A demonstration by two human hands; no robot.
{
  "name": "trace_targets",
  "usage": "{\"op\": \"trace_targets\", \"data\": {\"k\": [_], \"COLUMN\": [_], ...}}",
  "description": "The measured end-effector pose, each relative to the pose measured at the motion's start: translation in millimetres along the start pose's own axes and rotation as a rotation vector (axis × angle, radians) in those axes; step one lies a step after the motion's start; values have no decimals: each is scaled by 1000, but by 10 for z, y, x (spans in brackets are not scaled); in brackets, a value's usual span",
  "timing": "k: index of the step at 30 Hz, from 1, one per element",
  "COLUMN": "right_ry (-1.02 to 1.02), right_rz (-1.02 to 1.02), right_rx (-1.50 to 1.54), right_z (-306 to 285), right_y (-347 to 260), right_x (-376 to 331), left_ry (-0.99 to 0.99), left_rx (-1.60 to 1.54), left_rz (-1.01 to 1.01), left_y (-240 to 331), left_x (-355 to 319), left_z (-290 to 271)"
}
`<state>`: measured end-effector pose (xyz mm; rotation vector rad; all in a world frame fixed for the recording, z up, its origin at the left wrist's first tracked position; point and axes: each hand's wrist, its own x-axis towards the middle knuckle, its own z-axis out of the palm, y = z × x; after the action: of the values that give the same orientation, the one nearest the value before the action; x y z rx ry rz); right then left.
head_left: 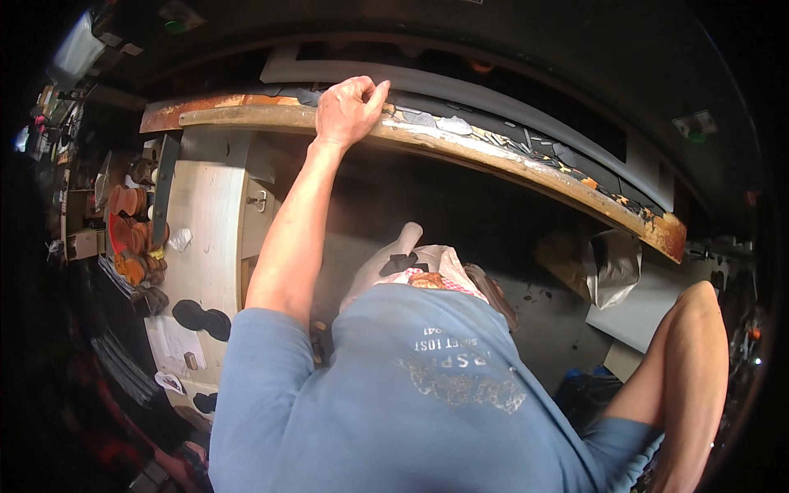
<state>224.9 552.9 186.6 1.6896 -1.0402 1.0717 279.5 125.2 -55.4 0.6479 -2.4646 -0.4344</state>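
My left arm stretches forward to the wooden edge [246,117] of a workbench. There my left hand [352,111] rests on the edge with its fingers curled in and the thumb lying forward. Whatever the fingers may hold is hidden behind the knuckles. Around it, dark and grey flat scraps [526,141] lie strewn along the bench just behind the edge. My right arm [694,361] is bent sharply at the elbow, far out to the right. Its forearm runs out through the lower right of the picture, so my right hand does not show.
Left of me stands a pale cabinet [209,189] with a metal latch [257,200]. Brown rounded shapes [131,222] fill a rack beside it. Black sole-shaped pieces [201,319] and a paper sheet [174,341] lie nearer. A pale bag [612,267] stands under the bench's right end.
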Motion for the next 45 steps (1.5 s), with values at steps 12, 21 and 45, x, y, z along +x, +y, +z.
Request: {"op": "trace_targets", "data": {"k": [12,21,45], "right_ry": [-106,-158,-873], "right_rz": [233,278,1491], "right_rx": [-1,9,-119], "right_z": [522,1026,2709], "right_y": [404,809,2289], "right_x": [-113,16,-1749], "left_ry": [1,-18,-217], "left_rx": [-85,-190,-554], "left_rz": [47,83,143], "left_y": [-9,-23,243], "left_x": [-19,-3,1013], "left_z": [-25,-90,-163]}}
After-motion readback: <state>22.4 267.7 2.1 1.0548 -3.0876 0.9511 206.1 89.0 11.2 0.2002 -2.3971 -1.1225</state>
